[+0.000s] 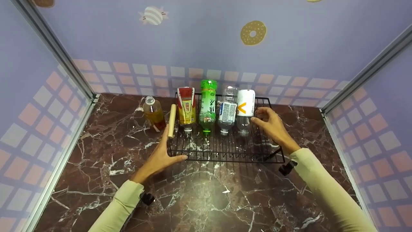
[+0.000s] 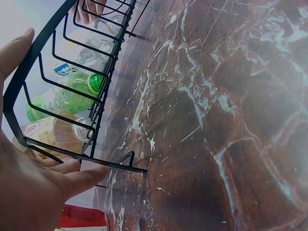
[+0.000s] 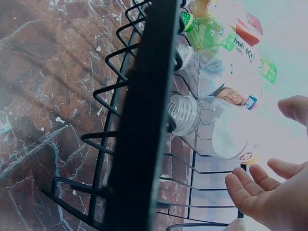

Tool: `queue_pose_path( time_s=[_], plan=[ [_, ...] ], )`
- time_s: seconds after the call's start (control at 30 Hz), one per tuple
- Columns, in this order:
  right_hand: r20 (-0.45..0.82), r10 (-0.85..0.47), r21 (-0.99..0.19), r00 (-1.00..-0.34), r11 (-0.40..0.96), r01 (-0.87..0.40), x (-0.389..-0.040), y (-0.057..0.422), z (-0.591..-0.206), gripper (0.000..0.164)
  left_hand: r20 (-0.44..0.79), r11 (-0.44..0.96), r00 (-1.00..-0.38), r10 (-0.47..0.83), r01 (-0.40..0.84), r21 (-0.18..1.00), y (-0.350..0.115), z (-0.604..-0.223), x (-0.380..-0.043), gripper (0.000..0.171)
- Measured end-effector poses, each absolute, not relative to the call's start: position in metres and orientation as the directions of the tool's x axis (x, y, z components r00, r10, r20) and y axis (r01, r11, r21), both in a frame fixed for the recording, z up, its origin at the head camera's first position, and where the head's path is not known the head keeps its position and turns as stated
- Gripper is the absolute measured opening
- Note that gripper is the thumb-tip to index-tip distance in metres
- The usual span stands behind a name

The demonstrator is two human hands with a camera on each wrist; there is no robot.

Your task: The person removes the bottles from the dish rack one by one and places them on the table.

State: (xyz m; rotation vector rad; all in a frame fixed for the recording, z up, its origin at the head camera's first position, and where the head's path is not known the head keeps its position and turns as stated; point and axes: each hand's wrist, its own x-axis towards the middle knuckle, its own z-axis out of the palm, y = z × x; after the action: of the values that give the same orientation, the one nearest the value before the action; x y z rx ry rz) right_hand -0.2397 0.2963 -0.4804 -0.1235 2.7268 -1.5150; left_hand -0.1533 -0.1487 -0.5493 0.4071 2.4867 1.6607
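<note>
Above the marbled counter [image 1: 206,196], your left hand [image 1: 161,157] and right hand [image 1: 274,126] have fingers extended, so bumping the wire rack [image 3: 140,120] could roll the unheld white-labelled bottle [image 1: 246,103].

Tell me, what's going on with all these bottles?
A person's left hand is spread at the left end of a black wire rack holding a row of four bottles; the right hand is beside the white-labelled bottle at the row's other end. A bottle of amber liquid is outside, left of the rack.
</note>
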Motion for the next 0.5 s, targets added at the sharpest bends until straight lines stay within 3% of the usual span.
queue_pose_path(
  time_s=[0.5],
  plan=[
    [-0.045, -0.112, -0.867, -0.993, 0.498, -0.017, -0.260, 0.295, -0.490, 0.080, 0.087, 0.277, -0.950, 0.299, 0.174, 0.945, -0.150, -0.554, -0.154, 0.141]
  ],
)
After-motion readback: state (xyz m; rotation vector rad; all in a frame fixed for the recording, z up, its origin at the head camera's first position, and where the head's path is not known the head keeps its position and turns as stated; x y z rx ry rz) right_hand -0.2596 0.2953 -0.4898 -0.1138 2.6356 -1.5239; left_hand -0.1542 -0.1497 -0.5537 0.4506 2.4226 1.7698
